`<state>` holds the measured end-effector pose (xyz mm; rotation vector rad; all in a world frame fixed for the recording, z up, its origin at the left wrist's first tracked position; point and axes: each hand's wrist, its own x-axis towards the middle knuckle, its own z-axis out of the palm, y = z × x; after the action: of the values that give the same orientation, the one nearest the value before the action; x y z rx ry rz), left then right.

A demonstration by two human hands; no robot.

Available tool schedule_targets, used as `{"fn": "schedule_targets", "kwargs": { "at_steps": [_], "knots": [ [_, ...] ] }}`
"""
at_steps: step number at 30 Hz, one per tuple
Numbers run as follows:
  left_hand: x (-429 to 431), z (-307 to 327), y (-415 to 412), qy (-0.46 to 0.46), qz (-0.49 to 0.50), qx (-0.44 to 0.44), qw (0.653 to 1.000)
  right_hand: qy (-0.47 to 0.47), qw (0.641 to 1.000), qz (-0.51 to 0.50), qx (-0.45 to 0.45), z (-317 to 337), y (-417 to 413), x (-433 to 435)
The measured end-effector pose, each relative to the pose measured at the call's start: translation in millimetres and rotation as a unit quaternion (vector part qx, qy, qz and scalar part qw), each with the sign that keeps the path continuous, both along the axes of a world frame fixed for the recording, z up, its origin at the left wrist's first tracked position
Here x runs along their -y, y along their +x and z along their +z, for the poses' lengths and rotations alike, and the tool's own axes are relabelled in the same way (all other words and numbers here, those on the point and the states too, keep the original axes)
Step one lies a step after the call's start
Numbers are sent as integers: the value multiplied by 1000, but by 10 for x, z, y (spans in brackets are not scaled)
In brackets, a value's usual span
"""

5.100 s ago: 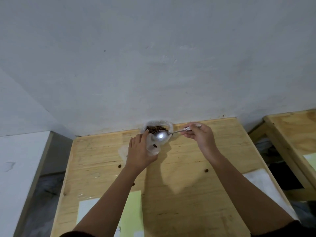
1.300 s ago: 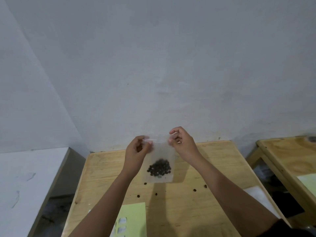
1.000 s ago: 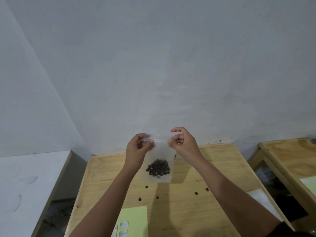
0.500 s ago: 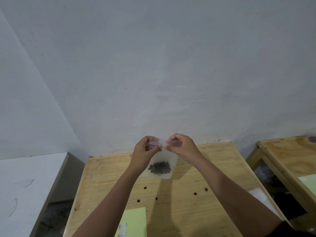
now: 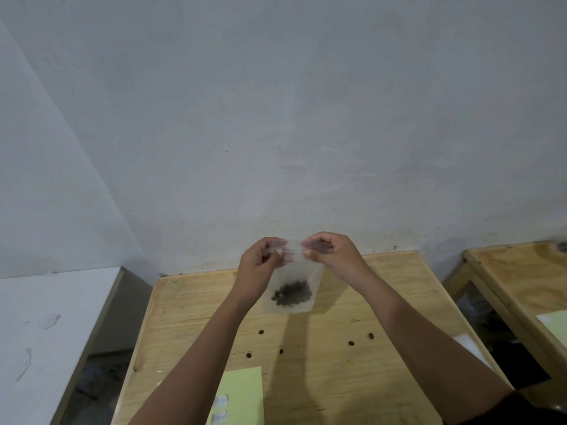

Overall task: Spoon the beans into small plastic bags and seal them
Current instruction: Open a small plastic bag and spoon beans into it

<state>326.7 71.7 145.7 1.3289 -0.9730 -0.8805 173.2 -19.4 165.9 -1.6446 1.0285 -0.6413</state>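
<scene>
A small clear plastic bag [image 5: 302,271] hangs in the air above the wooden table [image 5: 383,289], with a clump of dark beans [image 5: 291,294] in its bottom. My left hand [image 5: 260,265] pinches the bag's top strip at its left end. My right hand [image 5: 329,251] pinches the same strip at its right end. Both hands are close together, a short gap of strip between them. Several loose beans [image 5: 350,343] lie scattered on the table below. No spoon is in view.
A pale green sheet [image 5: 242,391] lies at the table's near edge, white paper [image 5: 466,342] at its right edge. A second wooden table [image 5: 521,277] stands to the right, a white surface [image 5: 46,332] to the left. The wall is just behind the table.
Five seconds ago my right hand spooned beans into the bag. Since then both hands lifted the bag and pinch its top; in the last second they moved closer together along the strip.
</scene>
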Motion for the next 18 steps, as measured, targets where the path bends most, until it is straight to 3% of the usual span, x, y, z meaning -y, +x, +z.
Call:
{"fn": "schedule_targets", "kwargs": {
  "at_steps": [11,18],
  "knots": [
    [-37,8,-55,14,-11,-18,1000,-33,999,-32,-1,4,-37,-42],
    [-15,16,-85,27,-6,-15,999,-8,1000,-12,16,25,-89,-66]
  ]
}}
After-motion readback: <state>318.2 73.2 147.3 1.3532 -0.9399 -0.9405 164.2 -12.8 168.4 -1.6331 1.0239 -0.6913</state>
